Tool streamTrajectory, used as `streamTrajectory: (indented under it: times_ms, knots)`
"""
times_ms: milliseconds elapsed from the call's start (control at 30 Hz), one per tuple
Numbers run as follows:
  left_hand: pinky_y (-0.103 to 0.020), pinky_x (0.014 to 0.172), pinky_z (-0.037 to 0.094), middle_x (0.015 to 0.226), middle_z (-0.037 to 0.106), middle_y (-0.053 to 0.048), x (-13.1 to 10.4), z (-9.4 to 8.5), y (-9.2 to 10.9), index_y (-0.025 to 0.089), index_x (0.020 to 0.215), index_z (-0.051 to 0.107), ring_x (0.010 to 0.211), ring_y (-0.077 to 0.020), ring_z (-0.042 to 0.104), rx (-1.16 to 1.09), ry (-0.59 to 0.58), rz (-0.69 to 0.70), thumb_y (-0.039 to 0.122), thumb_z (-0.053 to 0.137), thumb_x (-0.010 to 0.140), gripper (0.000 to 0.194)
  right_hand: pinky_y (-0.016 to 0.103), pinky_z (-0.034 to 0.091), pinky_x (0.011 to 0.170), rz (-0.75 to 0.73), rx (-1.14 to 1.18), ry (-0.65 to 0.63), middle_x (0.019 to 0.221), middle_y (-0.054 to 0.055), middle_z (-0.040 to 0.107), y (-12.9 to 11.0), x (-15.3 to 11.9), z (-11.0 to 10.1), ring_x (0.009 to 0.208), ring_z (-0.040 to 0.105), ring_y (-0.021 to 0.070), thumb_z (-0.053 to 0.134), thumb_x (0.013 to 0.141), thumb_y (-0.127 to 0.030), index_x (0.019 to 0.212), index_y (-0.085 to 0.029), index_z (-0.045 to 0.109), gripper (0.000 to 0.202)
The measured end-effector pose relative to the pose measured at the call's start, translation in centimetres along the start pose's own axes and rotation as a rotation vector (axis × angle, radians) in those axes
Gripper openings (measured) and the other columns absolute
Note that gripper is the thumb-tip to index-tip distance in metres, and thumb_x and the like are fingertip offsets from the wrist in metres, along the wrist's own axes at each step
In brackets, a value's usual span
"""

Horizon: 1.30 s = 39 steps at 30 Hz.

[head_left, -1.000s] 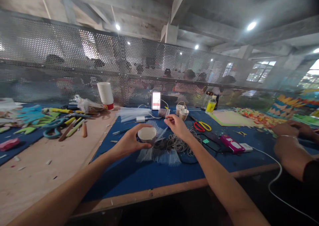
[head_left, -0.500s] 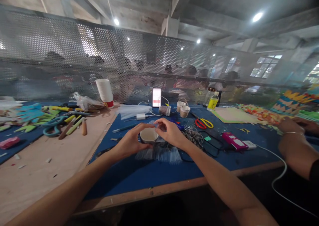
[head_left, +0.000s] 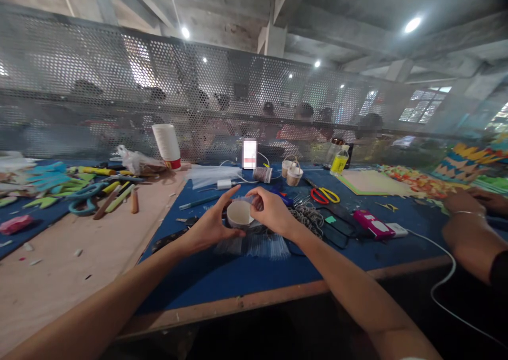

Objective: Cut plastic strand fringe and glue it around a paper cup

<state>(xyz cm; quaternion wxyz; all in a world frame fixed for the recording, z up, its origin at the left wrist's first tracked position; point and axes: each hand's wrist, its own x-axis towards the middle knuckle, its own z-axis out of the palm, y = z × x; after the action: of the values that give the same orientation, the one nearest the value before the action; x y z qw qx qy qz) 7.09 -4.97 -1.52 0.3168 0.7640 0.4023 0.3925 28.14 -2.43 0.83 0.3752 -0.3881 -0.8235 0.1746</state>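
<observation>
A small paper cup (head_left: 239,214), its mouth turned up toward me, is between my hands above the blue mat. My left hand (head_left: 214,219) curves around the cup's left side, thumb across the front and index finger raised off the far rim. At the right rim, my right hand (head_left: 273,212) pinches a thin clear plastic strip (head_left: 249,198) against the cup; its fingertips partly hide the strip. Below the cup a fringed sheet of clear plastic (head_left: 268,247) lies on the mat. A heap of grey cord (head_left: 309,218) is just right of my right hand.
Scissors with red and yellow handles (head_left: 324,196), a magenta box (head_left: 373,224) and small cups with handles (head_left: 294,174) lie beyond. Stacked paper cups (head_left: 166,147) stand at the back left, near blue scissors (head_left: 83,200). A co-worker's arm (head_left: 470,233) rests at right.
My left index finger has lifted away from the cup's far rim. The cup has shifted slightly right, toward my right fingers, and keys on the mat at left now show more.
</observation>
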Motion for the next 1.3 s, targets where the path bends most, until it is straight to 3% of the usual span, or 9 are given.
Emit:
streamTrajectory:
  times_ms: [100, 233, 333, 600, 1300]
  knots:
    - [-0.043, 0.097, 0.050, 0.128, 0.062, -0.012, 0.0, 0.0, 0.5, 0.024, 0.153, 0.031, 0.108, -0.0274, 0.064, -0.111, -0.039, -0.044, 0.038, 0.087, 0.064, 0.106, 0.026, 0.048, 0.076, -0.029, -0.034, 0.013, 0.081, -0.001, 0.064, -0.2, -0.1, -0.3, 0.077, 0.062, 0.0143, 0.058, 0.079, -0.010, 0.110, -0.019, 0.061, 0.033]
    - [-0.037, 0.086, 0.053, 0.118, 0.067, -0.009, -0.2, -0.1, 1.9, 0.019, 0.134, 0.053, 0.100, -0.0255, 0.066, -0.213, -0.064, -0.125, 0.044, 0.077, 0.074, 0.070, 0.027, 0.048, 0.077, -0.082, -0.111, 0.044, 0.088, 0.000, 0.066, -0.6, -0.4, -0.5, 0.080, 0.063, 0.0150, 0.056, 0.080, -0.010, 0.113, -0.021, 0.060, 0.035]
    - [-0.033, 0.080, 0.053, 0.109, 0.071, -0.006, -0.4, -0.1, 2.4, 0.018, 0.121, 0.062, 0.095, -0.0240, 0.067, -0.186, -0.006, -0.136, 0.047, 0.067, 0.083, 0.048, 0.029, 0.049, 0.078, -0.110, -0.169, 0.043, 0.098, 0.004, 0.067, -1.2, -0.7, -0.4, 0.084, 0.064, 0.0161, 0.054, 0.081, -0.010, 0.115, -0.021, 0.059, 0.036]
    - [-0.028, 0.073, 0.049, 0.095, 0.073, -0.003, 0.0, 0.0, 1.4, 0.019, 0.099, 0.072, 0.080, -0.0191, 0.065, 0.093, 0.207, -0.083, 0.035, 0.065, 0.084, 0.024, 0.030, 0.050, 0.079, -0.168, -0.251, 0.045, 0.112, 0.008, 0.067, -2.4, -0.9, 0.6, 0.090, 0.065, 0.0186, 0.053, 0.083, -0.010, 0.117, -0.020, 0.058, 0.036]
    - [-0.026, 0.064, 0.046, 0.077, 0.071, -0.001, 0.1, -0.3, 0.8, 0.017, 0.087, 0.073, 0.069, -0.0166, 0.061, 0.158, 0.271, -0.070, 0.029, 0.062, 0.082, 0.018, 0.032, 0.051, 0.083, -0.139, -0.222, 0.026, 0.115, 0.009, 0.066, -2.8, -1.1, 0.7, 0.094, 0.065, 0.0199, 0.053, 0.081, -0.011, 0.117, -0.020, 0.057, 0.036]
